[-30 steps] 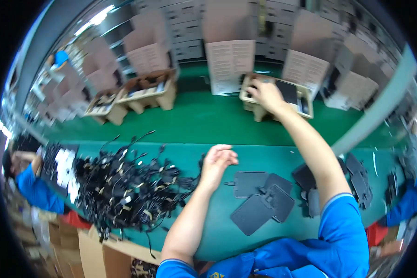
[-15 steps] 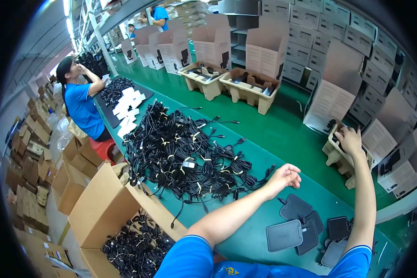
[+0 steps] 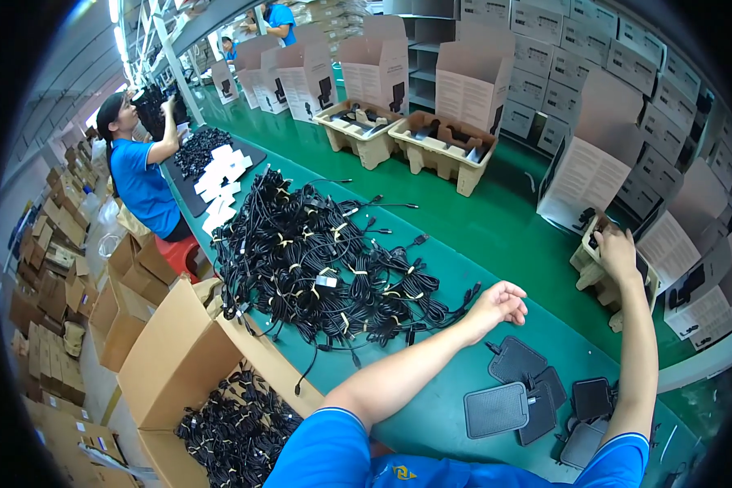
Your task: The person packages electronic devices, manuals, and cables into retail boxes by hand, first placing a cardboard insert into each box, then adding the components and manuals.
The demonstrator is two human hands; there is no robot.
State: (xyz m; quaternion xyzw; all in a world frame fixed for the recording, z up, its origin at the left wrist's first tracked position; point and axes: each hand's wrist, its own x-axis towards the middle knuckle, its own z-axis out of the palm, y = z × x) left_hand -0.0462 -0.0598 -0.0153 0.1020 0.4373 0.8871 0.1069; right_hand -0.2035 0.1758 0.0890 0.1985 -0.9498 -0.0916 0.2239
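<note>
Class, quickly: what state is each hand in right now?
Left hand: loosely open, seemingly empty.
Right hand: at the tray, grip partly hidden; cannot tell.

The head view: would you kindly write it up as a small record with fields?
Left hand: loosely curled over the bench, nothing visible in it
Right hand: at the right-hand beige tray; grip unclear
Cables: black, tied bundles, heaped left of the left hand
Flat black pads: some overlapping, on the bench
Carton: open, more black cables inside

Right grip (image 3: pixel 616 250) at tan tray (image 3: pixel 586 262), left grip (image 3: pixel 498 309) near black cables (image 3: pixel 333 272)
</note>
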